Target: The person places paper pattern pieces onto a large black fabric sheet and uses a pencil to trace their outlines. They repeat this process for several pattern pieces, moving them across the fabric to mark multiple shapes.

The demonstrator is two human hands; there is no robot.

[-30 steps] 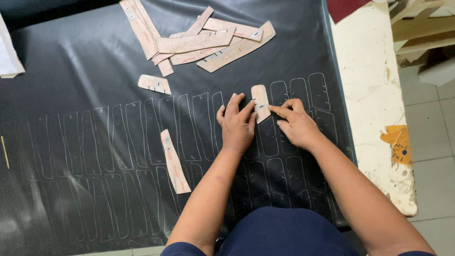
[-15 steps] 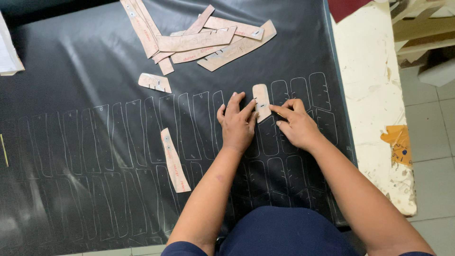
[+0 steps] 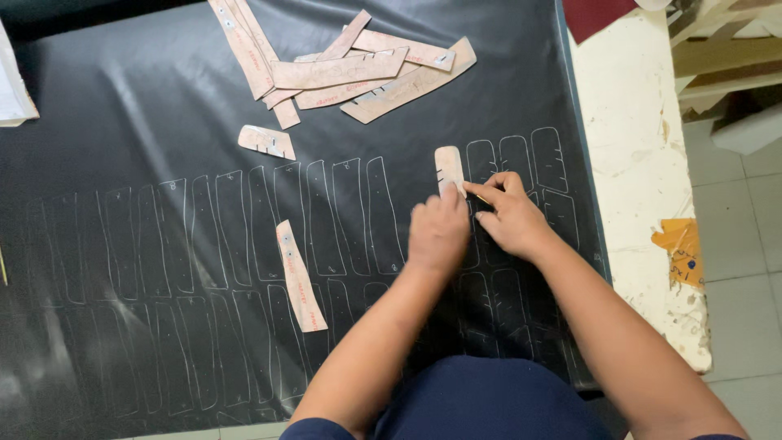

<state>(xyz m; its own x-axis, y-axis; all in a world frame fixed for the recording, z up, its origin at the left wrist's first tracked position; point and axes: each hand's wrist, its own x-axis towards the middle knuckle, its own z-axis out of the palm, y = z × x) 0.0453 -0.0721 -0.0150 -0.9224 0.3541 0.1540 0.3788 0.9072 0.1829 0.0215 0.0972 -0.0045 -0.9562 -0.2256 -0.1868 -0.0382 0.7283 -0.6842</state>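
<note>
1. A small rounded cardboard template (image 3: 449, 169) is pinned flat on the black sheet (image 3: 122, 122) by the left hand (image 3: 438, 232), whose fingers are laid nearly straight over the template's lower end; nothing is gripped, only pressed down. The template lies just above that hand, at the right end of the upper row of white traced outlines (image 3: 326, 216).
2. The right hand (image 3: 509, 216), just right of the template, is drawn into a pinch with the fingertips against the template's right edge. A thin marking tool seems to be held there, but what it is cannot be told.
3. If the pressing fingers were lifted or slid, the template could be shifted mid-trace, and a doubled or crooked line would be left on the sheet.
4. Only the template's lower end is held, so its upper end could be pivoted sideways by pressure along its right edge.
5. The neighbouring outlines lie close to the right of the template; a small drift could cause an overlap.
6. The sheet looks glossy and slightly rippled, so a ripple under the template could distort the line.
7. The long template (image 3: 300, 277), lying loose well to the lower left of the small template, and the pile of templates (image 3: 350, 69) above it are judged safely apart from both forearms.
</note>
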